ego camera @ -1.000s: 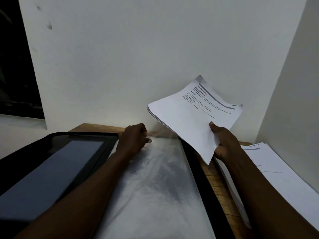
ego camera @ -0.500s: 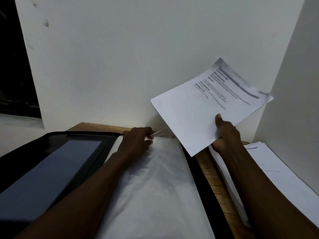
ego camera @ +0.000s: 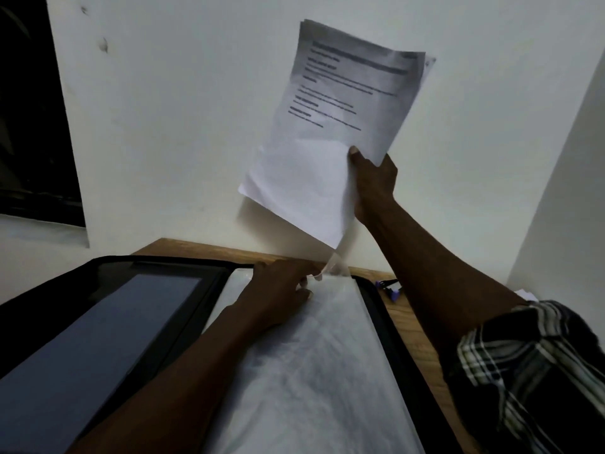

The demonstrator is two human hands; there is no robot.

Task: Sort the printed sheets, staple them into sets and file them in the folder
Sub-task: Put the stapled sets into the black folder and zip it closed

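My right hand point(ego camera: 373, 181) grips a set of printed sheets point(ego camera: 330, 126) by its lower right edge and holds it upright, high in front of the white wall. An open black folder point(ego camera: 389, 326) lies on the wooden table, with clear plastic sleeves point(ego camera: 314, 365) on its right half. At the far end of those sleeves, my left hand point(ego camera: 278, 293) pinches the top edge of one and lifts its corner. The lowest corner of the printed set hangs just above that lifted corner.
The folder's left half shows a dark inner pocket point(ego camera: 95, 339). A small purple and black object point(ego camera: 389, 288) lies on the wooden table point(ego camera: 406, 326) right of the folder. A corner of white paper point(ego camera: 525, 293) peeks out behind my right arm. Walls close in behind and to the right.
My right hand has raised the printed set well up and turned it from tilted to nearly upright. My left hand stays at the sleeve's top edge, its corner now lifted more.
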